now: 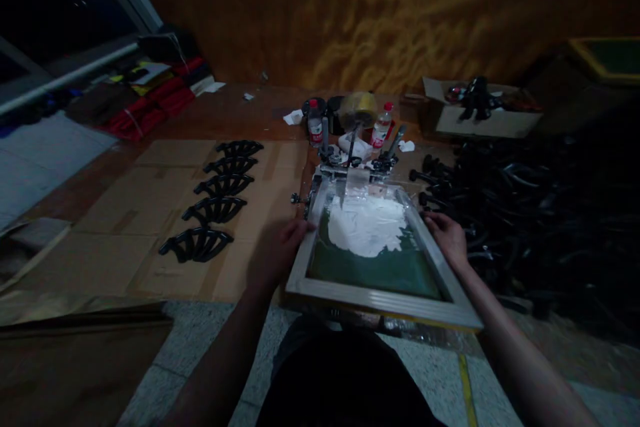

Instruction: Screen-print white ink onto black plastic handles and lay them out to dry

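L hand (289, 240) at L edge of frame (373, 298), R hand (449, 239) by its R edge, can't tell if either grip's closed, white paste (363, 227) on green mesh (370, 275) btwn.

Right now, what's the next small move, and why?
Probably bring the right hand from beside the screen-printing frame to the pale squeegee-like blade at its far end. The white paste lies over the far part of the green mesh, the near part looks bare of it, and neither hand is on the blade. The left hand is at the frame's left side.
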Available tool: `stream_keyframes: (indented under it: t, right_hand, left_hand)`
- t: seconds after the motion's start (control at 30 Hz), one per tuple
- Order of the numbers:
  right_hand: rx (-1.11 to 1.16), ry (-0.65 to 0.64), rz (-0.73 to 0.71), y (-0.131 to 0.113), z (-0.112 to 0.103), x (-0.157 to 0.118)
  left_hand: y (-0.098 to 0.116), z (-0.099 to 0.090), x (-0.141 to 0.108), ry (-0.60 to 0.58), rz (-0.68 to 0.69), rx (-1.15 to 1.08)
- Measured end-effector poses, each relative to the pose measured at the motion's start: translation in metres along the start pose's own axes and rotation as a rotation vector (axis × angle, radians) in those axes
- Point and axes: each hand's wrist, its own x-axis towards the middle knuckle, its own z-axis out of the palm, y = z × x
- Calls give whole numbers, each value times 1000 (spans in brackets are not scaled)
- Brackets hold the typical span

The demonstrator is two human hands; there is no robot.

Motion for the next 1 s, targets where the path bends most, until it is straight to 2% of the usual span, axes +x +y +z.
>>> stream_keyframes:
  t: [0.07,0.13,0.2,0.3,0.4,0.5,0.6,0.67,0.8,0.93,1.0]
  right_hand:
    - [-46,72,-75,-23,5,15]
    - [-149,69,-232,-65,17,27]
    - [-291,-36,-340,-108,31,34]
    - [-448,-293,-307,-147,47,31]
    - [-516,-497,-287,-149,52,7]
    - [-495,-633,-508,-134,46,-22]
    - [-393,-759,-693,-124,37,-31]
    - [-359,-733,-676,-123,37,-27]
    - [-399,-556,-583,-119,47,-31]
    - [-372,-643,-617,-114,49,-49]
    - [-347,-628,-557,-120,47,-41]
  left_hand:
    - [-27,13,-10,-89,-87,-145]
    - [-49,28,-13,-156,-163,-178]
    - [-65,42,-11,-178,-188,-129]
    - [-81,54,-5,-196,-167,-104]
    - [-91,58,-2,-201,-146,-84]
    - [-95,60,-3,-196,-140,-93]
    - [-95,61,-4,-192,-151,-116]
    - [-92,60,-5,-194,-169,-127]
    - [-85,57,-6,-181,-198,-157]
    - [-83,56,-8,-182,-214,-168]
    - [-82,55,-8,-184,-211,-196]
